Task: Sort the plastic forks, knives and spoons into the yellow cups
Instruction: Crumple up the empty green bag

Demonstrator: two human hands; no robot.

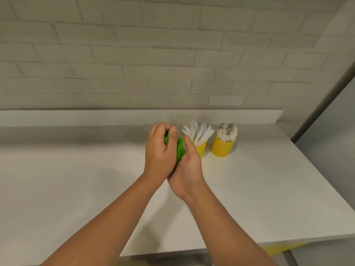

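Two yellow perforated cups stand at the back right of the white table point(259, 189). The left cup point(200, 148) holds several white plastic knives point(198, 133) fanned upward. The right cup point(221, 147) is filled with white plastic spoons point(227, 133). My left hand point(160, 152) and my right hand point(187, 167) are pressed together just left of the knife cup, both closed around a crumpled green thing point(179, 150), soft like a bag or cloth. Most of it is hidden between my palms. I see no forks and no third cup; my hands may hide them.
A white brick wall point(134, 54) rises behind a raised white ledge point(76, 117) at the table's back. A grey panel point(326, 131) stands at the right. The table's front edge runs across the lower right, with a yellow patch point(276, 248) below it.
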